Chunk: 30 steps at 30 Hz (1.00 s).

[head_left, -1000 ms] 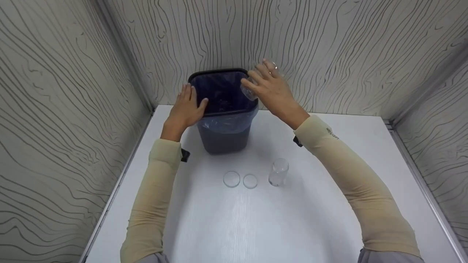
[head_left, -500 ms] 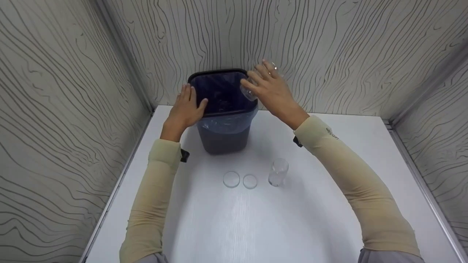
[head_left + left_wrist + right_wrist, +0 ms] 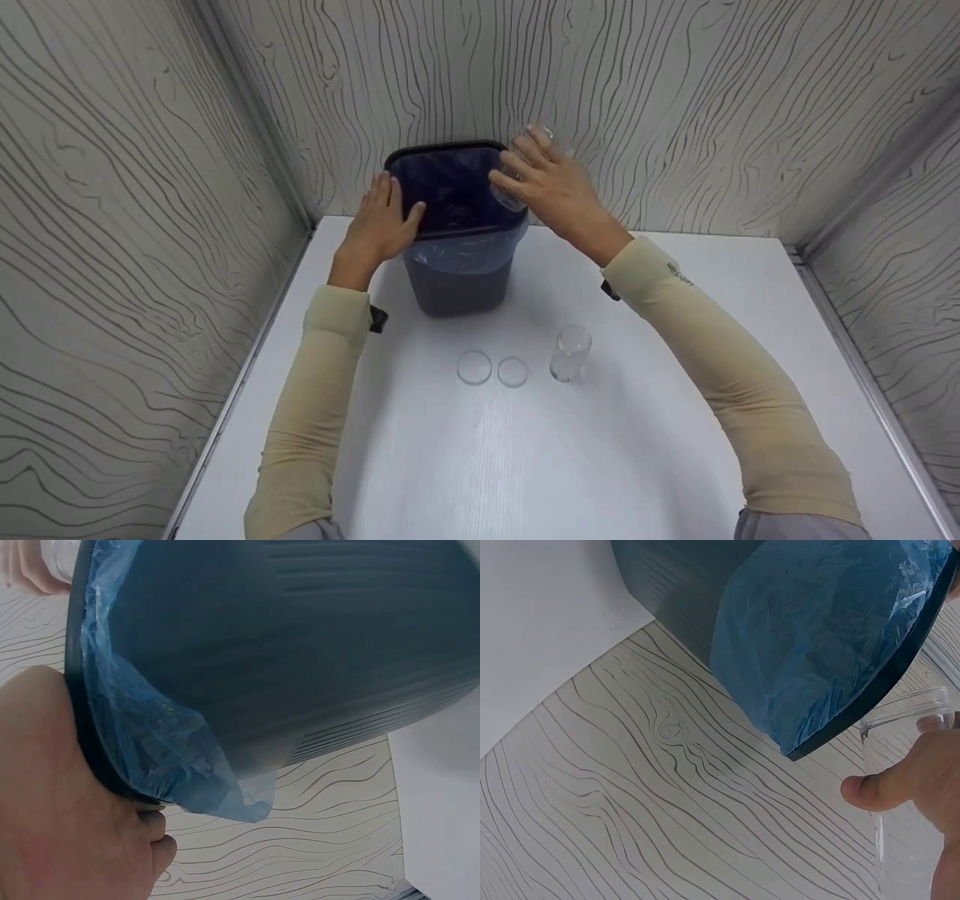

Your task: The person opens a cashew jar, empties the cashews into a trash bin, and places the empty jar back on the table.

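Observation:
A dark grey bin [image 3: 457,285] lined with a blue plastic bag [image 3: 465,255] stands at the back of the white table [image 3: 660,465]. My left hand [image 3: 381,221] rests on the bin's left rim, thumb at the front edge; the left wrist view shows its palm [image 3: 67,817] against the black rim. My right hand [image 3: 544,184] holds a clear glass jar [image 3: 508,196] tilted mouth-down over the bin's right rim. In the right wrist view the jar [image 3: 907,787] sits in my hand, thumb [image 3: 877,791] on its side beside the bag [image 3: 825,630].
A second clear jar [image 3: 571,352] stands upright mid-table. Two round clear lids [image 3: 475,367] [image 3: 513,372] lie flat to its left. Wood-grain patterned walls [image 3: 150,187] close in the table on three sides.
My right hand has shifted slightly left and tipped the jar a little further over the bin. The left hand and the things on the table stay put.

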### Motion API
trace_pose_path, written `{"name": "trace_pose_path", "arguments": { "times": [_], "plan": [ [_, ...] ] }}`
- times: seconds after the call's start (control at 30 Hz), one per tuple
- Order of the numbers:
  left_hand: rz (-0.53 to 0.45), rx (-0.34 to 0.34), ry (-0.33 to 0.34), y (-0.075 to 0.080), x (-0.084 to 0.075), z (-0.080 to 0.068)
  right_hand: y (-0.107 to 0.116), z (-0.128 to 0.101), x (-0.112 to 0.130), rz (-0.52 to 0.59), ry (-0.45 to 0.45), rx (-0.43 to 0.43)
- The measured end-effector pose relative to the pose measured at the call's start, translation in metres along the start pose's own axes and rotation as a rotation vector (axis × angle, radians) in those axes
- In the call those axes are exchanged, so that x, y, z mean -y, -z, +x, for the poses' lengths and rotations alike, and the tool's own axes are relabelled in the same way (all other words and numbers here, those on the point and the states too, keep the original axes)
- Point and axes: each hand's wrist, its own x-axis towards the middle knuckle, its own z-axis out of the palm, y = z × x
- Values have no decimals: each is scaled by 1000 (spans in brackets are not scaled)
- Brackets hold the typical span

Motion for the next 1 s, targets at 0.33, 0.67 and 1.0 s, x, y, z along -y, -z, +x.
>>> {"name": "trace_pose_path", "arguments": {
  "times": [0.33,0.67,1.0],
  "plan": [
    [-7,-1,3,-3,0,0,-3,-2,2,1,2,-85],
    [-9,6,7,-5,1,1,-8,-3,2,52,-30,-122],
    [-5,-14,3,-2,1,1,-12,-3,0,99,-60,-175]
  ]
}}
